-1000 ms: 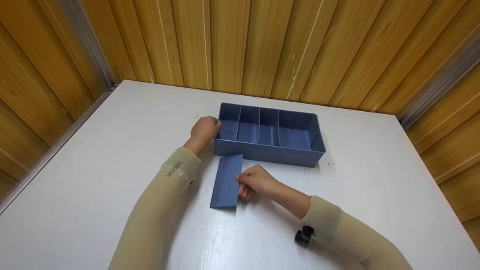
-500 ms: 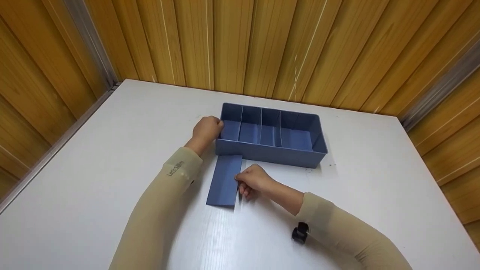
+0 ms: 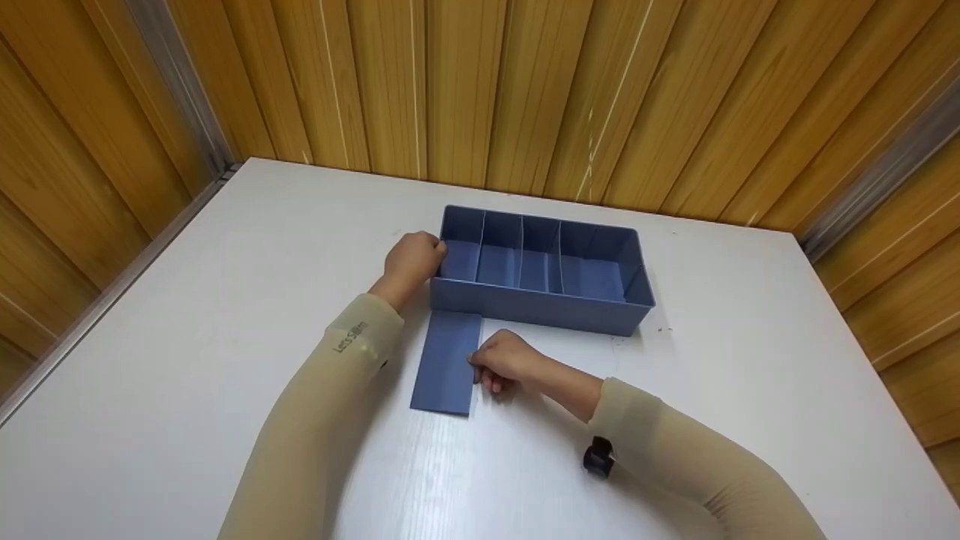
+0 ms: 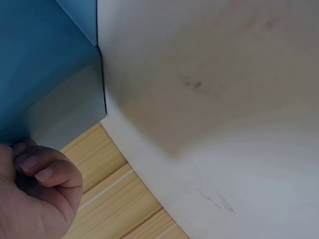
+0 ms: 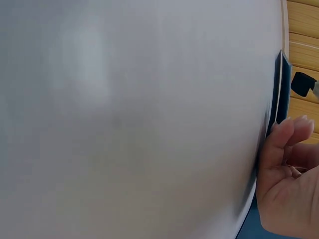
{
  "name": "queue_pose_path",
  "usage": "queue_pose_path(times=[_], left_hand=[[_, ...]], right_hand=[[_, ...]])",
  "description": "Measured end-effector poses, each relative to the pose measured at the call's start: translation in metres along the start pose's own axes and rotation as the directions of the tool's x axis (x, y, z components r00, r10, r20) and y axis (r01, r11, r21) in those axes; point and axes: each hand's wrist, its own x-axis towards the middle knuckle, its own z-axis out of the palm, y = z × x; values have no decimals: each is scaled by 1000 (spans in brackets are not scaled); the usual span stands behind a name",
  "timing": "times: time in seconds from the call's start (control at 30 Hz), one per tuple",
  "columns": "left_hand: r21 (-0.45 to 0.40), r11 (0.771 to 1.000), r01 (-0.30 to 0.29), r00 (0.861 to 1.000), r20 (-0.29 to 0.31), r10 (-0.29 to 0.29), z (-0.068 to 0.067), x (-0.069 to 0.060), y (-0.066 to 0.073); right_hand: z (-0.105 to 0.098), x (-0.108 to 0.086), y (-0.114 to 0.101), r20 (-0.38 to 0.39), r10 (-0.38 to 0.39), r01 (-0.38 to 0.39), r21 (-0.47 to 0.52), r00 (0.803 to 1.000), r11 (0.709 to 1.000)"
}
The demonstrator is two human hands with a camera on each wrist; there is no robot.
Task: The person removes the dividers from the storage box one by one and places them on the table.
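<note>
A blue-grey storage box [image 3: 540, 306] with thin upright dividers stands on the white table. My left hand [image 3: 412, 259] grips the rim of its left end wall, fingers curled; in the left wrist view the same hand [image 4: 42, 186] is at the box's wall [image 4: 65, 104]. A loose flat divider panel [image 3: 444, 364] of the same colour lies nearly flat in front of the box's left part. My right hand [image 3: 508, 358] pinches its right edge between thumb and finger. In the right wrist view the panel [image 5: 282, 89] shows edge-on beyond the fingers.
The white table [image 3: 247, 247] reaches back to a wood-patterned panel wall [image 3: 495, 97]. Similar walls stand at left and right, with metal posts in the corners. A black wrist device [image 3: 598, 457] hangs under the right sleeve.
The divider panel has tipped down flatter toward the table and shifted slightly left. My right forearm has moved a little left and up. The left hand keeps its grip on the box.
</note>
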Motion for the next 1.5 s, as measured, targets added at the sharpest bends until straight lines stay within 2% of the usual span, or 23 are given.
queue_pose_path(times=[0.57, 0.93, 1.17, 1.33, 1.5], left_hand=[[-26, 1000, 18, 1000, 11, -17, 0, 0, -1], [-25, 1000, -4, 1000, 4, 4, -1, -2, 0], [-25, 1000, -15, 1000, -4, 15, -1, -1, -1], [-32, 999, 0, 1000, -4, 0, 0, -1, -1], [-34, 999, 6, 1000, 0, -6, -1, -1, -2]], right_hand=[[4, 6, -8, 5, 1, 0, -91, 1000, 996], [7, 8, -11, 6, 18, -17, -113, 1000, 993], [5, 9, -17, 20, -5, 10, -233, 1000, 972], [4, 10, -21, 37, 29, -17, -293, 999, 956], [5, 10, -25, 51, 69, -50, -310, 996, 949]])
